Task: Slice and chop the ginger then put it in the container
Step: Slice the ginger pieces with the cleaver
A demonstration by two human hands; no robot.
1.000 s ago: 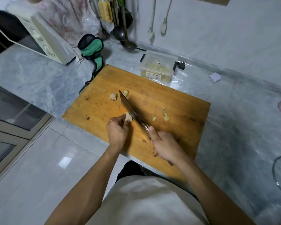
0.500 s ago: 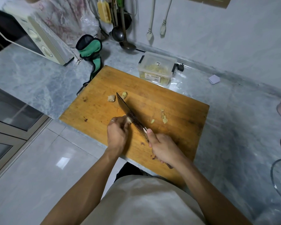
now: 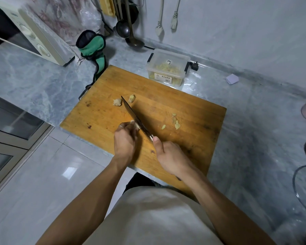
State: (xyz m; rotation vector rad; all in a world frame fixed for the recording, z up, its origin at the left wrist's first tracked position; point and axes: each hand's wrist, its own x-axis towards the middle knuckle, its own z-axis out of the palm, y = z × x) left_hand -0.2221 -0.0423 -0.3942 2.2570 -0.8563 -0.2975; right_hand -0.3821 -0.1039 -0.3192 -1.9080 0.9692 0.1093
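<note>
Ginger piece (image 3: pixel 136 125) sits near the board's centre, at about 7 o'clock from the two uncut lumps. The left hand (image 3: pixel 125 141) pins it, fingers curled and bunched together over the piece, fingertips tucked; most of the piece is hidden under them. The right hand (image 3: pixel 171 159) grips the knife (image 3: pixel 136 120) with fingers wrapped round the handle and the thumb laid forward toward the blade. The blade runs from 5 o'clock to 11 o'clock across the cutting board (image 3: pixel 166 103), its flat just beside the left knuckles and its edge down on the ginger.

Two larger ginger lumps (image 3: pixel 117 102) wait at 12 o'clock of the held piece, either side of the knife tip. A few cut slivers (image 3: pixel 176 124) lie at 3 o'clock, well apart from the blade. The container (image 3: pixel 168 69), already holding pale cut ginger, stands on the counter at the board's far edge, 1 o'clock from the hands.

Judged step: slicing the held piece, with much of the task left.

To do it well: keep the left fingertips curled back behind the knuckles and let the knuckles guide the blade. The piece looks small, so the margin is thin. Short, straight downward strokes suit it, with the left hand retreating evenly after each cut for uniform slices. The stub may roll; a flat face down would steady it.
</note>
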